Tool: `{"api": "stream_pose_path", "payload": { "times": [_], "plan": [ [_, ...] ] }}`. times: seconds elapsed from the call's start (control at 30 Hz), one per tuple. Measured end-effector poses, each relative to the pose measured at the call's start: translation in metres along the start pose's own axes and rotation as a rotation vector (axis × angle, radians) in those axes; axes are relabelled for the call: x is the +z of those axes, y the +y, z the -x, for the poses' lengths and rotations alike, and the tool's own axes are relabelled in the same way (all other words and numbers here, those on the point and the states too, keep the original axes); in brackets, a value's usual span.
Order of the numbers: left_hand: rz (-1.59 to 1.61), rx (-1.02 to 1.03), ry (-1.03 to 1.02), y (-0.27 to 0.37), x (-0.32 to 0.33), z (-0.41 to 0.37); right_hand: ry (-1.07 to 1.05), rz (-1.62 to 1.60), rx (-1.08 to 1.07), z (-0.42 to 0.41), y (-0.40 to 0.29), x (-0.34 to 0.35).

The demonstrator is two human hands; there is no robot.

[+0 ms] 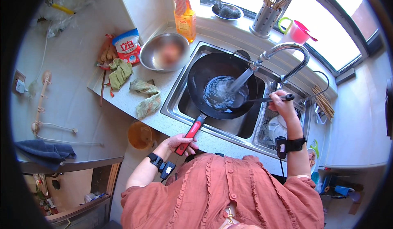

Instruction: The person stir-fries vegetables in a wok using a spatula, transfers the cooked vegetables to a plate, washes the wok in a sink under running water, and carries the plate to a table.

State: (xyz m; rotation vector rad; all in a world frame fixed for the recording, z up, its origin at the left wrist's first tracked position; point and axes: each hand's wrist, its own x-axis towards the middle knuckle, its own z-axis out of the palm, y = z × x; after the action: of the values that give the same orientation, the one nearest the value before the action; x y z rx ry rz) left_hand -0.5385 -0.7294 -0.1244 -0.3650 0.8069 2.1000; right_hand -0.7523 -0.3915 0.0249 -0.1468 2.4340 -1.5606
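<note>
A black wok (199, 72) rests over the left basin of a steel double sink (181, 101), with water in its bottom. From a curved chrome faucet (294, 46), a stream of water runs into it. My left hand (181, 143) is at the end of the wok's red and black handle (192, 133), its fingers around and under it. My right hand (280, 103) grips the black handle of a ladle or spatula (259, 100); the head of this utensil is in the water, so its shape is partly hidden.
Left of the sink are a steel bowl (147, 55) with blurred contents, two crumpled cloths (147, 98), a detergent bag (127, 46) and an orange soap bottle (185, 25). Dishes stand in a rack (273, 132) in the right basin. A chopstick holder (265, 20) and a pink jug (296, 32) line the sill.
</note>
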Motion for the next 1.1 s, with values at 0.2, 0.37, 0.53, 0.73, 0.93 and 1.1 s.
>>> {"api": "stream_pose_path", "payload": {
  "times": [0.2, 0.37, 0.53, 0.73, 0.93, 1.1],
  "plan": [
    [0.111, 0.081, -0.072, -0.009, -0.011, -0.007, 0.036, -0.258, -0.134, -0.019, 0.052, 0.051],
    [0.236, 0.113, -0.155, -0.005, 0.001, 0.005, 0.043, -0.425, 0.025, -0.004, 0.053, 0.063],
    [0.396, 0.17, -0.327, 0.003, 0.013, 0.008, -0.033, -0.333, 0.204, 0.023, 0.007, 0.031],
    [0.471, 0.118, -0.244, 0.008, 0.037, 0.012, 0.029, -0.009, 0.147, 0.034, -0.03, 0.002],
    [0.357, 0.056, -0.156, 0.012, 0.041, 0.011, 0.098, -0.067, -0.09, 0.015, -0.009, 0.034],
    [0.237, 0.043, -0.04, 0.02, 0.054, 0.014, 0.152, -0.173, -0.121, 0.018, 0.008, 0.049]
  ]
}}
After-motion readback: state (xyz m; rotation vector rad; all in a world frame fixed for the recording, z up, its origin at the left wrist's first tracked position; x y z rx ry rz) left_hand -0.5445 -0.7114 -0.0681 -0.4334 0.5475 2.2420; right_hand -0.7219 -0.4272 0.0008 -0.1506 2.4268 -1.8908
